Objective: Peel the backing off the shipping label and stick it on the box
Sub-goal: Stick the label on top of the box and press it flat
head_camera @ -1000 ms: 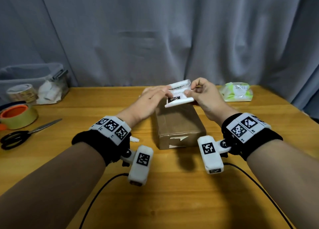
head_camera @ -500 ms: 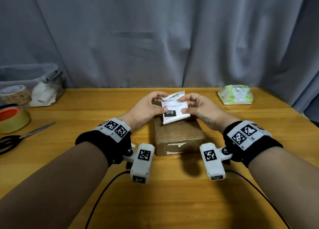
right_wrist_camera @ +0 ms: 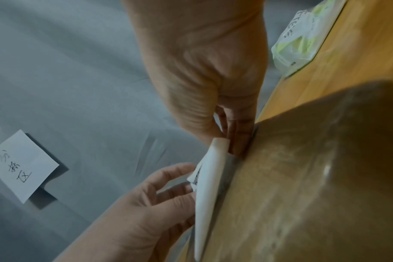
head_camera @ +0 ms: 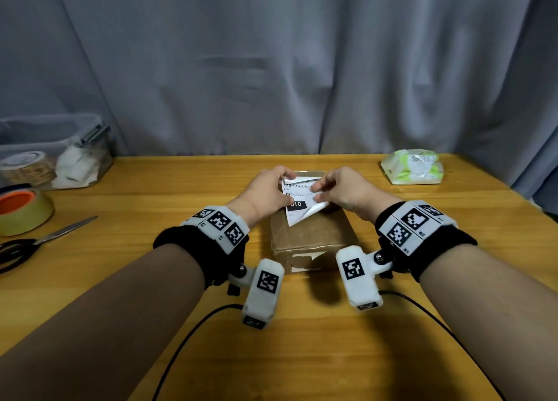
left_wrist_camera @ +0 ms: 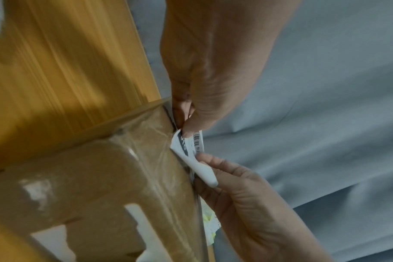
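My left hand point(head_camera: 268, 193) and right hand point(head_camera: 344, 190) pinching the shipping label point(head_camera: 299, 201) above the box point(head_camera: 311, 234), clear bin point(head_camera: 90, 146) of tape rolls far beyond my left hand

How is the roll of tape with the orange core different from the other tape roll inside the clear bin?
The orange-core tape lies on the bare table, near the scissors; the other tape roll sits inside the clear bin. The first has an orange core, the second a pale one. Both lie flat.

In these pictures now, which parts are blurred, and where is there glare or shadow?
Head view: sharp; the wrist cameras cast soft shadows on the wooden table before the cardboard box. Left wrist view: table grain streaked by blur, white glare on the box's tape. Right wrist view: box blurred, the shipping label clearer.
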The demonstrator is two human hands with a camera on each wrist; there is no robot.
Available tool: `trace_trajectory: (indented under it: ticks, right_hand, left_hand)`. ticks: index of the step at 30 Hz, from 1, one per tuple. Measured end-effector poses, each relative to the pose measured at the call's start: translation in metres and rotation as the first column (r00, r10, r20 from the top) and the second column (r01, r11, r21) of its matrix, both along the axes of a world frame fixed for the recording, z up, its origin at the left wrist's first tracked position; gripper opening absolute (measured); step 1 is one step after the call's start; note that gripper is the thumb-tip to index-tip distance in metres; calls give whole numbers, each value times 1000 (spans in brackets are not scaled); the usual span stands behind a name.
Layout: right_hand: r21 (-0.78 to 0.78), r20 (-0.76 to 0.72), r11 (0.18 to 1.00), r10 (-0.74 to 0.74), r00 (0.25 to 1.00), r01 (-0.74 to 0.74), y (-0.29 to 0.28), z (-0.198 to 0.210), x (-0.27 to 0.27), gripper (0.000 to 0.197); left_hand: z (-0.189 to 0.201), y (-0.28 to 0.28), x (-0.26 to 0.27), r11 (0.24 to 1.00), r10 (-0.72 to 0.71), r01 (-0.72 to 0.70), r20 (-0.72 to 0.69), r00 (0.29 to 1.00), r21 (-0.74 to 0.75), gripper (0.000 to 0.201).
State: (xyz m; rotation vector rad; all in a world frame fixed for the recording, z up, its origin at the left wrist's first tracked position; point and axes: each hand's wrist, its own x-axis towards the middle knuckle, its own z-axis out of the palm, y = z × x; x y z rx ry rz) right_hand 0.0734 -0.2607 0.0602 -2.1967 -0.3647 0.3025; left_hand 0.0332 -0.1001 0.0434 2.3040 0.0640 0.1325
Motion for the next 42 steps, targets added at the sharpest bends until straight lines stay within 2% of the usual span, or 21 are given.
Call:
trace_trajectory:
  ticks: [6,15,18,22,25,28,31,32,34,36,39,42]
  right_hand:
    - [-39,16,999,-19,1000,20,0,0,1,19]
    - [41,-32,999,-23,999,25,0,2,-1,20]
    - [20,-31,999,-26,999,26,2,1,-1,18]
    - [-49,-5,999,-7,1000,6,3,0,-1,15]
    - [-165,96,986,30,995,-14,-2,2,-2,16]
    - [-139,58,989,50,997,-42,-9,7,-6,25]
    - [-83,-34,995,51,998,-54,-11,9,-12,30]
    - [-89,-47,995,43,998,-47,-12,8,-13,32]
    - [-83,-72,996,19,997,-25,-16,6,-16,35]
    - [-41,-100,999,2,995,-6,-22,4,-16,35]
    - [32,-128,999,4,992,0,-26,3,-15,29]
    - [-20,-114,998,56,992,-59,-20,4,-18,49]
  left_hand:
    - [0,-1,3,996,2,-2,6,1000,87,47]
    - [1,2,4,998,-4,4,2,1000,67,47]
    - [1,3,4,997,0,0,-1,1000,75,47]
    - [-2,0,3,991,-2,0,11,1000,133,49]
    - [-3,1,-2,975,-3,-1,17,1000,224,56]
    - [-2,5,-11,948,15,-32,56,998,316,56]
    - [-4,7,-20,908,-132,91,72,989,410,32]
    - [-6,8,-21,895,-170,132,52,984,427,29]
    - [-10,10,-24,893,-189,151,48,981,423,32]
    - [-10,14,-27,930,-162,107,133,978,351,37]
    - [-8,19,-30,944,-187,114,215,959,310,30]
    - [-11,19,-28,874,-288,231,72,955,428,26]
